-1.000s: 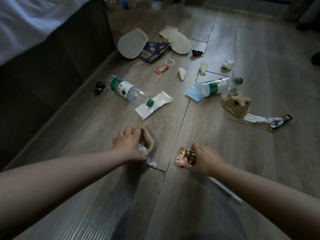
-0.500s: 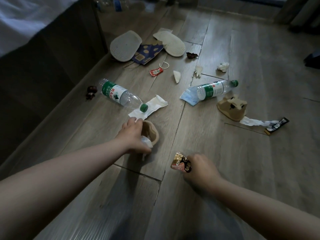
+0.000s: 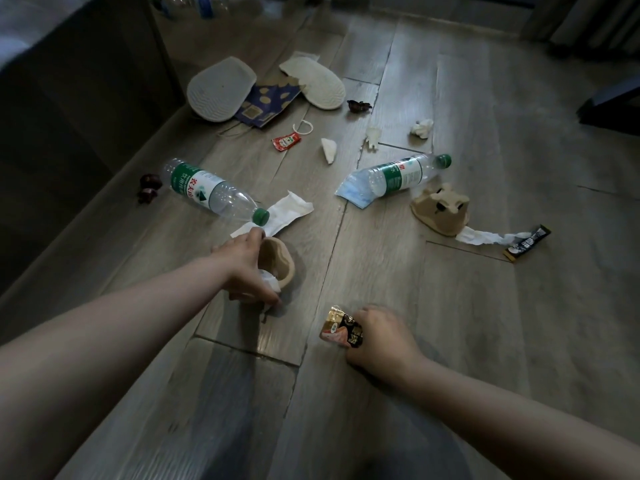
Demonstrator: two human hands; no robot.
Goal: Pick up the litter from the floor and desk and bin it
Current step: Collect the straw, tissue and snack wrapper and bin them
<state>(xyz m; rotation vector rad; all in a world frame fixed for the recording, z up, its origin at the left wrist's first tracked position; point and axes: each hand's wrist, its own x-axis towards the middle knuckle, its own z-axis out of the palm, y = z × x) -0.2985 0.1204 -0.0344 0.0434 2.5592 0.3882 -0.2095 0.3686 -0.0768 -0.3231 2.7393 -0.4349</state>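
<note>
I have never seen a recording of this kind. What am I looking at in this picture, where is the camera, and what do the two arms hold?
There is no machine here. The two bare arms belong to a person who wears a wide-angle camera on the head, so you look forward and down, as that person does. The left hand holds a beige cardboard piece together with a white tissue, its fingers curled round them. The right hand grips a brown and gold wrapper.

More litter lies on the wooden floor: a plastic bottle whose green cap rests on a white napkin, a second bottle lying on a blue face mask, a ketchup sachet and a black sachet. Further back are two slippers, soles up, with a blue paper bag between them.
</note>
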